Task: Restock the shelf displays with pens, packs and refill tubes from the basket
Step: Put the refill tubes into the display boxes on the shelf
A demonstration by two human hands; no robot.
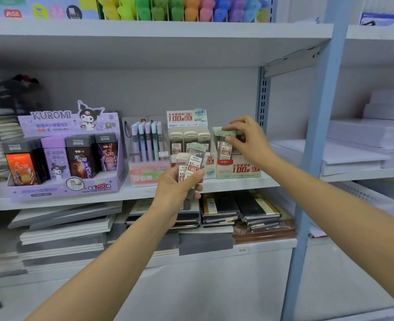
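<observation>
My left hand [179,188] grips a small bunch of lead refill tubes [192,162] in front of the middle shelf, one with a green cap and one with a beige cap. My right hand [247,140] pinches a green-capped 0.7 refill tube [226,144] standing in the green 0.7 display box [237,170] at the right of the shelf. To its left stands the 0.5 display box [186,126] with beige-capped tubes. The basket is out of view.
A purple Kuromi display [64,156] of lead boxes stands at the left, a pastel pen display [147,147] beside it. Notebooks are stacked on the lower shelf [240,212]. A blue upright [316,135] separates a bay of white paper stacks [365,140]. Coloured highlighters [179,8] fill the top shelf.
</observation>
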